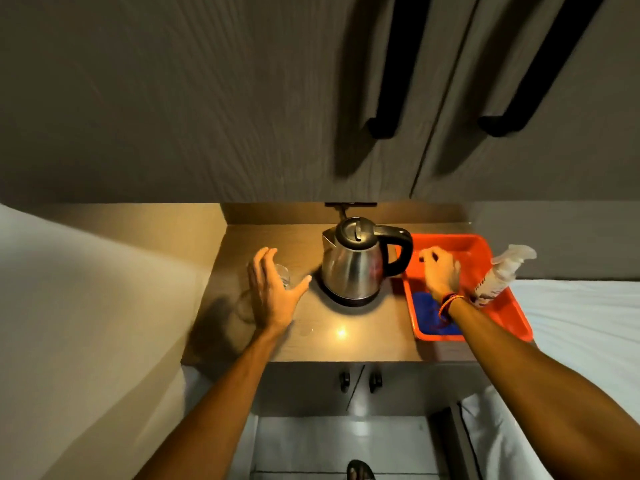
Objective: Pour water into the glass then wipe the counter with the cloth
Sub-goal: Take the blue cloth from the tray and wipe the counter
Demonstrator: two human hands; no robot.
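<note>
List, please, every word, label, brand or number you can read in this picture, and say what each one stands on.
None can be read.
Spray bottle lying in the orange tray: it carries a label with red print, too blurred to read.
Kettle: no marking shows on its steel body or black lid.
Glass, blue cloth, cupboard doors: no text visible.

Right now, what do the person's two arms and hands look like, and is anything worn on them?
Both forearms are bare, with no sleeves in view. The left hand wears nothing: no ring, watch or glove can be seen. The right hand is also ungloved, but its wrist carries a few thin thread bands, red, orange and dark, wound side by side. No other markings are clear.
</note>
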